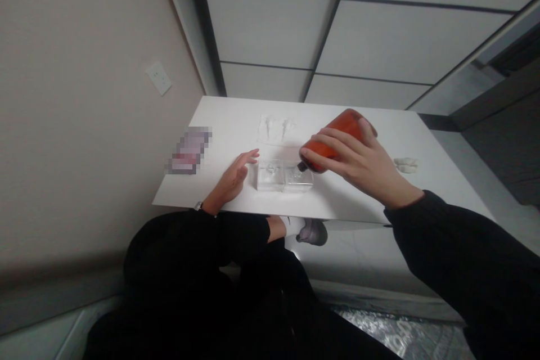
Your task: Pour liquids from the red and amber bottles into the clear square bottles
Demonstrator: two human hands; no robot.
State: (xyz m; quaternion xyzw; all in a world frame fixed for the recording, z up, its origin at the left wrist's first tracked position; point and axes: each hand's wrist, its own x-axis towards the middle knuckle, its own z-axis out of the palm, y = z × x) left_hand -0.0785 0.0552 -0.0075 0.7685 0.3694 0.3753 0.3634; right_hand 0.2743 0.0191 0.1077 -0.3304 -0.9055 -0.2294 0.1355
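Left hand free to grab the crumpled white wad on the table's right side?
Probably not cleanly. The left hand lies open beside the clear container, but the right hand and its tilted orange bottle sit across the path to the wad.

Soft, even indoor light; white table glares mildly, frame edges stretch and blur, lower left falls dim.

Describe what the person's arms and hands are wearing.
Long black sleeves cover both arms, the left sleeve and right sleeve ending at the wrists. The left hand and right hand are bare, ungloved. A thin wristband, perhaps a watch, shows at the left cuff.
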